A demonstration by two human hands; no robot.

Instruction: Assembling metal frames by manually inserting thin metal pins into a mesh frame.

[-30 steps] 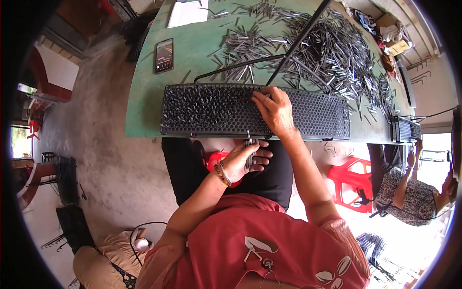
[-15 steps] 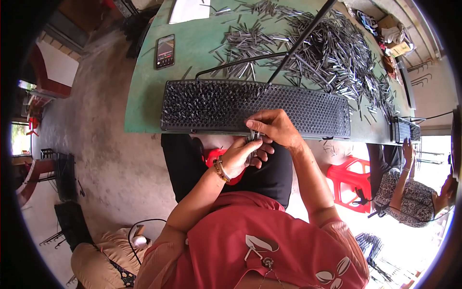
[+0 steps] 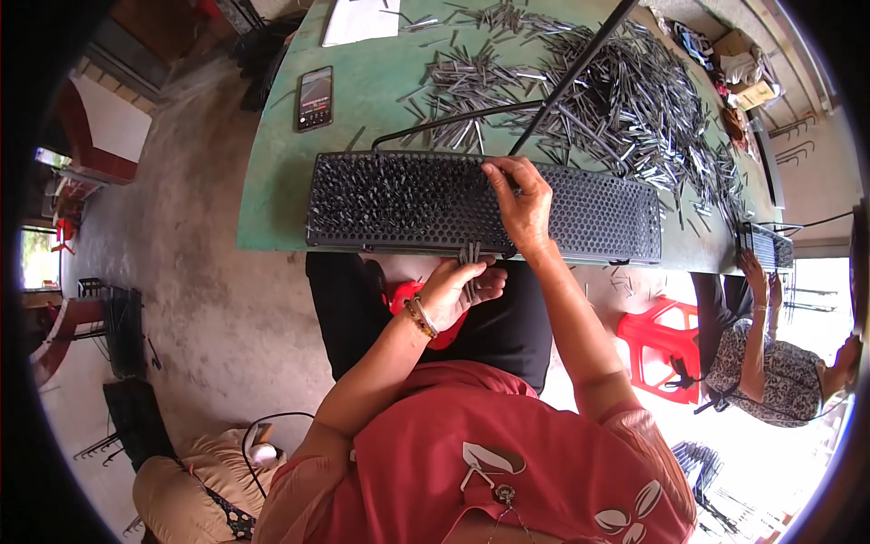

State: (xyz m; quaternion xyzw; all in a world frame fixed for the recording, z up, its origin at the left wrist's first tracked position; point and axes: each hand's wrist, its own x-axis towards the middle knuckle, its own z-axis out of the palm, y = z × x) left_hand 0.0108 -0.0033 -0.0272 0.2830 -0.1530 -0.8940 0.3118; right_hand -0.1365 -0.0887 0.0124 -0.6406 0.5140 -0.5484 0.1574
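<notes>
A long black perforated rack (image 3: 598, 213) lies along the near edge of the green table. Its left half is filled with thin dark metal pins (image 3: 381, 195) standing in the holes; the right half shows bare holes. Just below the rack's front edge, my left hand (image 3: 453, 288) is closed around a small bundle of metal pins (image 3: 471, 263), their tips poking up past the thumb. My right hand (image 3: 526, 201) reaches over the rack, thumb and forefinger pinched at its far edge, by the border of the filled part. Whatever sits between those fingertips is too small to make out.
A big heap of loose metal pins (image 3: 625, 86) covers the table's far right. Black rods (image 3: 571, 72) rise behind the rack. A phone (image 3: 314, 98) and white paper (image 3: 362, 22) lie at left. A red stool (image 3: 657, 344) and another person (image 3: 761, 363) are at right.
My right hand has left the bundle at my left hand and moved up and away, onto the rack's far edge. My left hand stays low, still gripping the pins.
</notes>
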